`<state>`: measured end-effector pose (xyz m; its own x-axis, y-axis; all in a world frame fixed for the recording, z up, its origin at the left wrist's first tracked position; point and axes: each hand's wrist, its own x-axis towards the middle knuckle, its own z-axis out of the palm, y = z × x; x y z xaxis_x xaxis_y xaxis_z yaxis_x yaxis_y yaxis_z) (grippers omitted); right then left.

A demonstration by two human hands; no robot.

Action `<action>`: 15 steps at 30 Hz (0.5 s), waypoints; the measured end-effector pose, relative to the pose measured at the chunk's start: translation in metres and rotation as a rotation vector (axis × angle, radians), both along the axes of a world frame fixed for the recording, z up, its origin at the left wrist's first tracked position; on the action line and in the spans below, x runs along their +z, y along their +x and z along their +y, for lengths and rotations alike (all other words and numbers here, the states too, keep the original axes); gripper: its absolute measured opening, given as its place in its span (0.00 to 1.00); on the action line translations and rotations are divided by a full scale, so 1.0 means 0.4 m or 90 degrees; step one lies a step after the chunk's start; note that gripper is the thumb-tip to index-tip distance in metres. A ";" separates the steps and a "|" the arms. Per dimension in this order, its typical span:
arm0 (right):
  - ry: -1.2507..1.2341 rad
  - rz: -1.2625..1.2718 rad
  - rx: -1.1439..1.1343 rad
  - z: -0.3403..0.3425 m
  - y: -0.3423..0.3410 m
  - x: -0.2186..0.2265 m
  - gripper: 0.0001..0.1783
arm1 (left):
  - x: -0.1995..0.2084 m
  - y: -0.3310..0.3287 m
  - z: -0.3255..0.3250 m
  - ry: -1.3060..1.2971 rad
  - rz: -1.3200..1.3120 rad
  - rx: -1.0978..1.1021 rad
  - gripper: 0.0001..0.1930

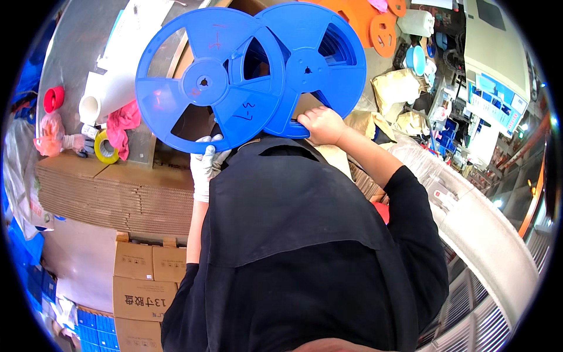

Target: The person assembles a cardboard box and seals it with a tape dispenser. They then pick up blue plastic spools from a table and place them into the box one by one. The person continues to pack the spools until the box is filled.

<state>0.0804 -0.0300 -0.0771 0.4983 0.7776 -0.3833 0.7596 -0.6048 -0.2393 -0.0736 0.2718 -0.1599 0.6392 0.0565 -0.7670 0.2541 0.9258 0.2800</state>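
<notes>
Two blue plastic reels fill the upper middle, spoked discs with large cut-outs. The left reel (240, 114) overlaps the edge of the right reel (346, 85) and has handwritten marks on it. In a white glove, my left hand (205, 167) grips the near rim of the left reel, its fingers partly behind the rim. My bare right hand (324, 125) is closed over the near rim of the right reel, by a cut-out. More blue rims show through that reel's openings, so several may be stacked there. A dark apron (293, 199) covers my front.
Flattened cardboard (117, 196) is stacked at the left, above closed cartons (141, 299). A white roll (114, 88), a pink cloth (122, 126) and yellow tape (106, 150) lie on the table. Orange reels (383, 34) and crumpled tan bags (396, 88) sit at the upper right.
</notes>
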 end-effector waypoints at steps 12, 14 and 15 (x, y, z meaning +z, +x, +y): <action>-0.074 -0.055 0.064 -0.012 0.085 0.049 0.13 | -0.034 0.035 -0.006 0.004 -0.131 0.018 0.16; -0.085 -0.075 0.082 -0.016 0.115 0.082 0.14 | -0.026 0.056 -0.010 0.019 -0.146 0.021 0.16; -0.079 -0.098 0.097 -0.018 0.138 0.097 0.14 | -0.025 0.074 -0.010 0.020 -0.169 0.020 0.16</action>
